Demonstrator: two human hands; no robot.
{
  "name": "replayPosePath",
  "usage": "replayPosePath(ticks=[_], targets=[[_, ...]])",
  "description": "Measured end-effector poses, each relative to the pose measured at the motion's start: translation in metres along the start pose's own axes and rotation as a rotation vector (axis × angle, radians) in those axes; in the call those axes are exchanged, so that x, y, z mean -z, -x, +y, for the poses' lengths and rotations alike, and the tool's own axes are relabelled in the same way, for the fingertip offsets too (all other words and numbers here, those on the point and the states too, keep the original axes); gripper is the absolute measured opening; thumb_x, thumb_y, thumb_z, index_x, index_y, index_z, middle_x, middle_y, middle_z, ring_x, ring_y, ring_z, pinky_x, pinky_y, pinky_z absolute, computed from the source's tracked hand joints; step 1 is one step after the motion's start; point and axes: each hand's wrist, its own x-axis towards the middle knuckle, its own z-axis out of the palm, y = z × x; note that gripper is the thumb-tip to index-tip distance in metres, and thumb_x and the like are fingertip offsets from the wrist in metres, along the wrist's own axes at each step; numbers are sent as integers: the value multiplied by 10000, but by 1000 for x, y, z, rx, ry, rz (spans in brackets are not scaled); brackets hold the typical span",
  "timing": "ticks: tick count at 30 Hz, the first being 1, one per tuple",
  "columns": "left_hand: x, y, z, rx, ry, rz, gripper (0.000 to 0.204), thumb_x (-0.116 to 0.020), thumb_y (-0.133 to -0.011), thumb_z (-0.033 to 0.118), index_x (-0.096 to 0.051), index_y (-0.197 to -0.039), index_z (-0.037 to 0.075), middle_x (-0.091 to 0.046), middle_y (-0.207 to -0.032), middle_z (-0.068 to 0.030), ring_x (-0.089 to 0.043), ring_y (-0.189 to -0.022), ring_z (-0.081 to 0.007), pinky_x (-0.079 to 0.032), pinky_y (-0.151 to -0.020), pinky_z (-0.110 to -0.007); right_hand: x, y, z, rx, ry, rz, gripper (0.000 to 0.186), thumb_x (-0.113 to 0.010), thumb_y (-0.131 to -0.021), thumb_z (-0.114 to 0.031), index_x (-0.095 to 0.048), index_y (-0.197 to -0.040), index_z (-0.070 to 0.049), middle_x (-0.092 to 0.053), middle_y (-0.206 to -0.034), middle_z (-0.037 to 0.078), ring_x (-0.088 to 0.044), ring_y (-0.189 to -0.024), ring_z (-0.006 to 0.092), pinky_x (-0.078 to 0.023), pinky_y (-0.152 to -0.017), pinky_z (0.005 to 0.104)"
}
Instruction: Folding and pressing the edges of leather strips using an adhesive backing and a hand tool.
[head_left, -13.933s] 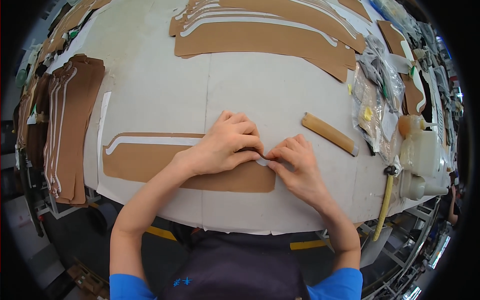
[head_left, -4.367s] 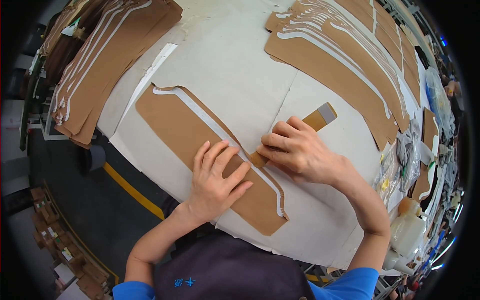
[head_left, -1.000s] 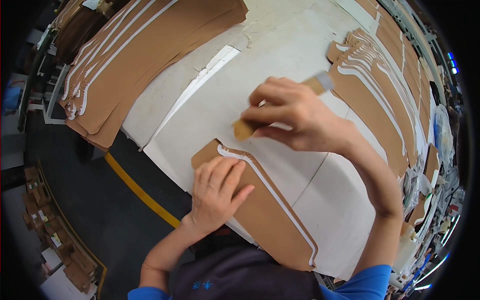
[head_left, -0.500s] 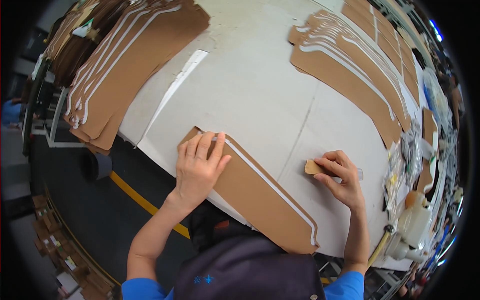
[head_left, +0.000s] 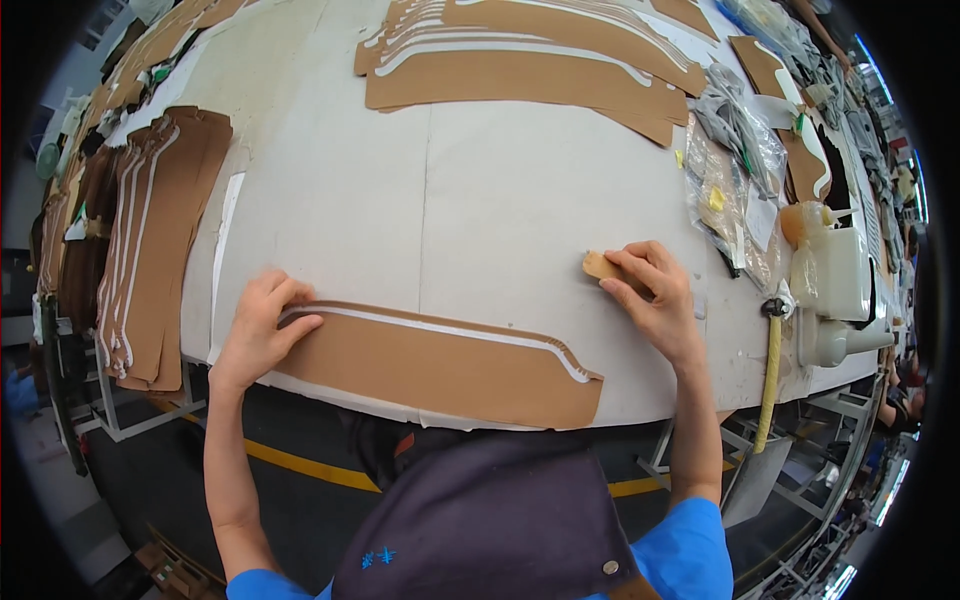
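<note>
A long brown flat piece [head_left: 430, 370], like leather or card, lies along the table's near edge. A white strip [head_left: 440, 325] follows its far edge and bends down at the right end. My left hand [head_left: 262, 325] is at the piece's left end, fingers curled and thumb over the strip, pinching the edge there; its fingertips are slightly blurred. To the right, clear of the piece, my right hand [head_left: 655, 295] grips a small tan block [head_left: 598, 265] between thumb and fingers. The block's kind cannot be made out.
Similar brown pieces with white strips lie overlapped at the far side [head_left: 520, 75] and in a left stack [head_left: 160, 240]. Clear plastic bags [head_left: 735, 185], a whitish plastic bottle [head_left: 840, 270] and a yellow hose [head_left: 768, 385] are at right. A pale table [head_left: 500, 190] carries them.
My left hand has gone from lying on the brown piece to pinching its left end. The piece now runs more level across the view, which has turned. My right hand still holds the block.
</note>
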Motion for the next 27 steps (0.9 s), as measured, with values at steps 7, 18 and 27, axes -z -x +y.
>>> replayPosePath(ticks=[7, 18, 27], targets=[[7, 17, -33, 181, 28, 137, 244, -784, -886, 77, -665, -1081, -9, -659, -1054, -145, -670, -960, -298, -558, -860, -397, -6, 8, 15, 58, 215, 139, 345, -839, -837, -68, -751, -1167, -16, -673, -1079, 121, -652, -961, 290, -542, -791, 381], [-15, -7, 20, 54, -220, 246, 448, -832, -867, 196, -660, -1249, 39, -626, -1244, -143, -604, -1162, -322, -489, -997, -437, -10, 6, 7, 117, 559, 277, 361, -811, -844, -101, -729, -1192, -50, -635, -1140, 81, -581, -1084, 312, -418, -924, 465], [-13, -17, 11, 71, -30, 228, 382, -829, -853, 133, -663, -1183, 32, -641, -1137, -132, -634, -1066, -308, -510, -948, -424, -50, 13, -37, 125, -82, -50, 110, -810, -833, -79, -717, -891, -90, -640, -881, 29, -558, -875, 236, -380, -802, 397]])
